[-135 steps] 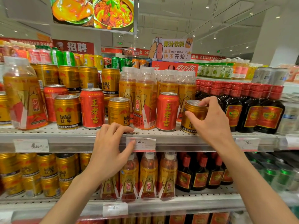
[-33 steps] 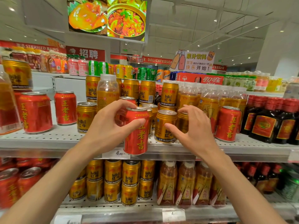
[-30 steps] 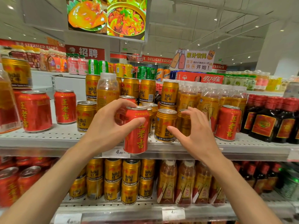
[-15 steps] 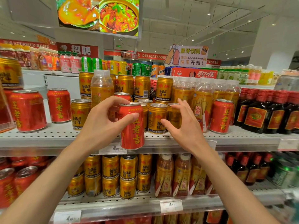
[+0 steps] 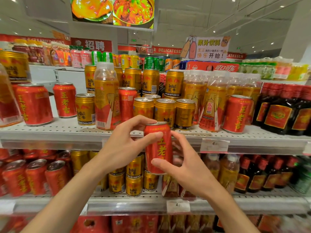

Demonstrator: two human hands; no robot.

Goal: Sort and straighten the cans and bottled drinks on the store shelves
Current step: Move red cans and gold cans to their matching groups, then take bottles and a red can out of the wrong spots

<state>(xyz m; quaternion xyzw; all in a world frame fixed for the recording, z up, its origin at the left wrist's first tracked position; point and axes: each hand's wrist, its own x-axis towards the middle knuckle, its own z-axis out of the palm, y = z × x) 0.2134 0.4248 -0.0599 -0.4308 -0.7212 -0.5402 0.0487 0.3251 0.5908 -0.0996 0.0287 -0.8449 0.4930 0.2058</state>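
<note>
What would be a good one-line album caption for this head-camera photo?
Both hands, left and right, hold a red can upright before a shelf of mixed drinks.

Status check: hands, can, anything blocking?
Left hand and right hand both grip red can, off the shelf. Nothing blocking.

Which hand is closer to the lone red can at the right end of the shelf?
Right. The right hand is below and left of that red can; the left hand is farther left.
</note>
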